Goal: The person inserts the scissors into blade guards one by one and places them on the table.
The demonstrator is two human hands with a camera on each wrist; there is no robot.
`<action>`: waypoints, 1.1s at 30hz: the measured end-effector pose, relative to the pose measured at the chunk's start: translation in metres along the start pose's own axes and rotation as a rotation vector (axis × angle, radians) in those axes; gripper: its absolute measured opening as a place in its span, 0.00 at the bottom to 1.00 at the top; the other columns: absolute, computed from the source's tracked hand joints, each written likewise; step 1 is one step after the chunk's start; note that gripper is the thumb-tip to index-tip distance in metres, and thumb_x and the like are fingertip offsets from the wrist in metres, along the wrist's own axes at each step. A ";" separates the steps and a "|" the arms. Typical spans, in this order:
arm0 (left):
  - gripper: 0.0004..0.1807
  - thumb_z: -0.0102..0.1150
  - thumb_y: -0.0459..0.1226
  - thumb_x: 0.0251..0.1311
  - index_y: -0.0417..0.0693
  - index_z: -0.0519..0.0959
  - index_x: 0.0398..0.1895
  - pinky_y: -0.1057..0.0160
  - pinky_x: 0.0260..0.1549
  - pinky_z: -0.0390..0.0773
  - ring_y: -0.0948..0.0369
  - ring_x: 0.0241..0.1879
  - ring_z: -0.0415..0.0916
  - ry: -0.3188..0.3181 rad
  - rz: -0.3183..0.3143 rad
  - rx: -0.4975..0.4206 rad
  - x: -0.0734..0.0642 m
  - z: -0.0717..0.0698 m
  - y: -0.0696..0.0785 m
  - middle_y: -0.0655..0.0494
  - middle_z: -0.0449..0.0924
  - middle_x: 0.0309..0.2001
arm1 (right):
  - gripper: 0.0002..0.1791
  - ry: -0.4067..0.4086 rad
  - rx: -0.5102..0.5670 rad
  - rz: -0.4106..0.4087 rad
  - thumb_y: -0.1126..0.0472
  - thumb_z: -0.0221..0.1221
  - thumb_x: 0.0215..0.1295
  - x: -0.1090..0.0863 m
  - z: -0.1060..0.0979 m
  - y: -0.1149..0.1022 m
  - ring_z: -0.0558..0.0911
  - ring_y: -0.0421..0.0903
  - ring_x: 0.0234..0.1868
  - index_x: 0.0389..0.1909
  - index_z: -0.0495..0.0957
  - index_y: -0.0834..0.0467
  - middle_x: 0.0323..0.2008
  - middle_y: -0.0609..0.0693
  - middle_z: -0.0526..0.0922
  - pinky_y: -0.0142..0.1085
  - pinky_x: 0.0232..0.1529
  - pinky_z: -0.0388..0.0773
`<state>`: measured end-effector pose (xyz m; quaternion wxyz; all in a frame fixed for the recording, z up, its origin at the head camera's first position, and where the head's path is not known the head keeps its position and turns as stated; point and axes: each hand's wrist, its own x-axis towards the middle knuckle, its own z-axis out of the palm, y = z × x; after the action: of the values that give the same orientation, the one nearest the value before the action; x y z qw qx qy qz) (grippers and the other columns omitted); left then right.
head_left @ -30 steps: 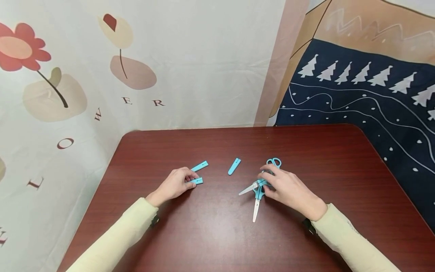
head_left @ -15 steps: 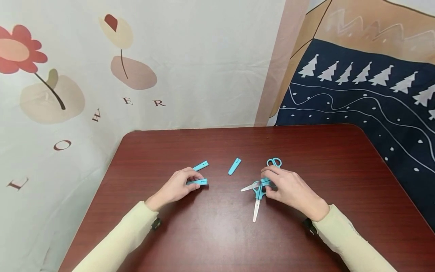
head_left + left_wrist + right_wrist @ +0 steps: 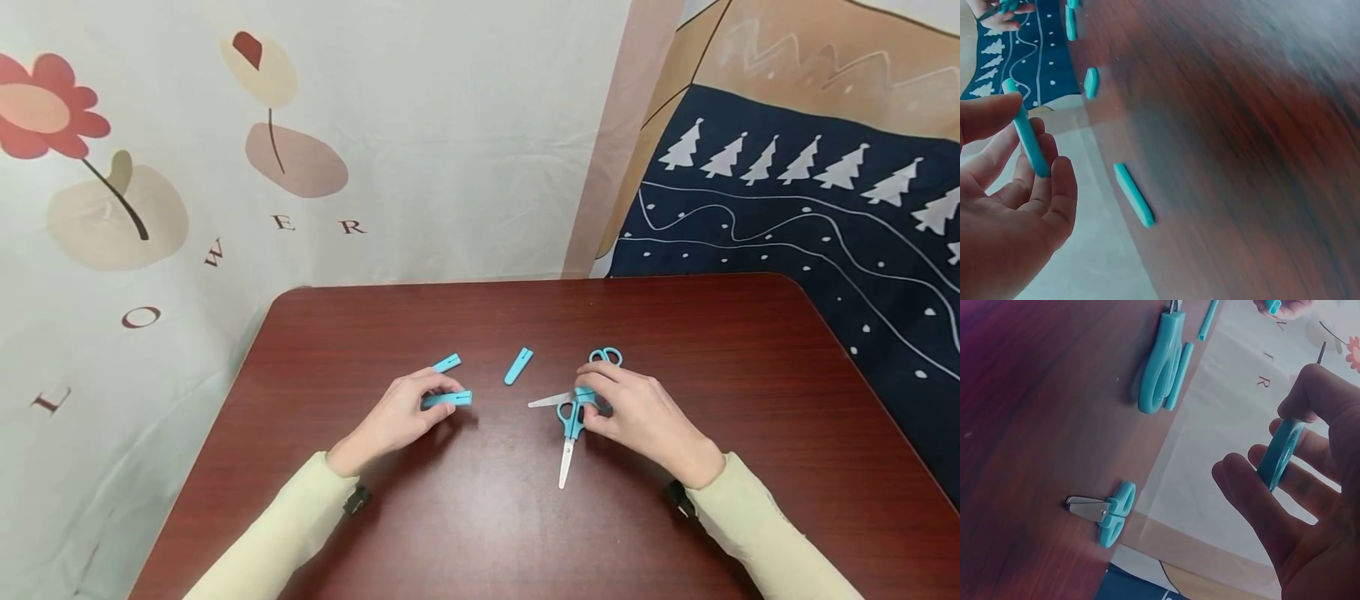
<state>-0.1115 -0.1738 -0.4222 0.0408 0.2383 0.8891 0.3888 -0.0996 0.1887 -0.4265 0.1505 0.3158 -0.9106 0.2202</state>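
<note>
Between thumb and fingers, my left hand (image 3: 408,410) pinches a light-blue scissors blade cover (image 3: 452,399), raised off the table in the left wrist view. My right hand (image 3: 647,410) grips a pair of blue-handled scissors (image 3: 1282,453), its blades pointing left in the head view. Under and beside that hand lies a second pair of scissors (image 3: 567,454), blades toward the near edge. Just behind the hand, a third pair of scissors (image 3: 1110,515) lies on the table, partly hidden in the head view. The left hand partly covers another blade cover (image 3: 447,363).
A further blade cover (image 3: 518,367) lies between the two hands, toward the back of the dark red-brown table (image 3: 480,517). A patterned curtain (image 3: 465,167) hangs along the table's far edge, with a navy tree-print cloth (image 3: 795,200) at right.
My left hand has lifted the blade cover and moved a little to the right. In the right hand, the held scissors have turned so their blades point more level to the left.
</note>
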 end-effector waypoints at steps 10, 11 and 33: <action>0.13 0.71 0.29 0.61 0.53 0.88 0.47 0.61 0.40 0.77 0.65 0.35 0.76 0.077 0.084 -0.020 -0.002 0.010 0.018 0.63 0.84 0.41 | 0.22 -0.014 0.053 0.019 0.63 0.76 0.56 0.003 -0.003 -0.007 0.86 0.42 0.32 0.52 0.85 0.59 0.49 0.50 0.86 0.35 0.34 0.85; 0.13 0.72 0.29 0.61 0.52 0.88 0.46 0.62 0.40 0.77 0.65 0.36 0.76 0.086 0.090 -0.021 -0.002 0.012 0.020 0.63 0.84 0.42 | 0.23 -0.015 0.055 0.018 0.63 0.76 0.55 0.003 -0.003 -0.008 0.86 0.42 0.32 0.53 0.85 0.59 0.49 0.50 0.86 0.36 0.34 0.85; 0.14 0.74 0.28 0.58 0.48 0.88 0.48 0.63 0.41 0.84 0.60 0.43 0.79 0.236 0.167 -0.009 -0.007 0.030 0.037 0.60 0.81 0.46 | 0.19 0.025 0.029 -0.047 0.61 0.75 0.57 0.008 -0.003 -0.023 0.85 0.41 0.40 0.50 0.86 0.57 0.51 0.50 0.84 0.36 0.35 0.85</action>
<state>-0.0834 -0.1354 -0.4173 -0.0956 0.2636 0.8632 0.4199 -0.0905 0.1697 -0.4135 0.1626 0.3367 -0.8976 0.2336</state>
